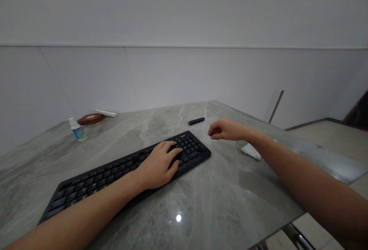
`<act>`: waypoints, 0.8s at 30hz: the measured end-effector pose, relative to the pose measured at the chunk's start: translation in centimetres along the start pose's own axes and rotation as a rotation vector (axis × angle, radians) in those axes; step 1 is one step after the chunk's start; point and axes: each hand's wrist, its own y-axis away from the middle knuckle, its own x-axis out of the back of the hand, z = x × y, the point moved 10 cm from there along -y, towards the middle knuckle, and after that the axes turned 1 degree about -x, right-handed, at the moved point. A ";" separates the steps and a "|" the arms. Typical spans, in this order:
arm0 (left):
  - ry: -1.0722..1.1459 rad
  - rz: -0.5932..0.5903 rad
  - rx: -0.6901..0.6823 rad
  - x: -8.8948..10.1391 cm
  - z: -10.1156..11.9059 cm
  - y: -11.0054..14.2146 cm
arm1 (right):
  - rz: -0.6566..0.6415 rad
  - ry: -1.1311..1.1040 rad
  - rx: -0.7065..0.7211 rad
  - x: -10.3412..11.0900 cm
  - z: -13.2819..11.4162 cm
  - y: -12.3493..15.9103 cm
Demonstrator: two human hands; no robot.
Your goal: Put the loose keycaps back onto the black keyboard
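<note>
A black keyboard (pixel 103 175) lies at a slant on the grey marbled tabletop, its number pad toward the right. My left hand (pixel 159 163) rests on the keyboard beside the number pad, fingers spread over the keys, covering part of them. Off the keyboard's right end, just above the table, my right hand (pixel 227 129) is closed in a pinch. A small black piece (pixel 211 135) shows at its fingertips, too small to tell its kind. Behind the keyboard lies a short black stick-shaped tool (pixel 196 121), near my right hand.
At the back left stand a white bottle with a blue and yellow label (pixel 77 130), a round reddish-brown object (pixel 90 119) and a white strip (pixel 105 112). A crumpled white tissue (pixel 250 151) lies beside my right forearm. A wall (pixel 161 77) rises behind the marbled table (pixel 207 200).
</note>
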 end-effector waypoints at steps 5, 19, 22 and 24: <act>0.004 -0.008 0.015 0.1 0.1 0.0 | 0.052 -0.053 0.176 -0.3 -3.6 0.3; -0.121 -0.099 0.419 -0.3 -5.2 0.7 | -0.068 0.027 0.552 -4.1 -10.2 2.1; -0.114 -0.118 0.382 -0.3 -4.2 0.8 | -0.052 0.027 0.592 -4.0 -11.4 2.7; -0.091 -0.154 0.327 -0.6 -2.9 1.0 | -0.041 -0.014 0.612 -3.8 -11.9 3.1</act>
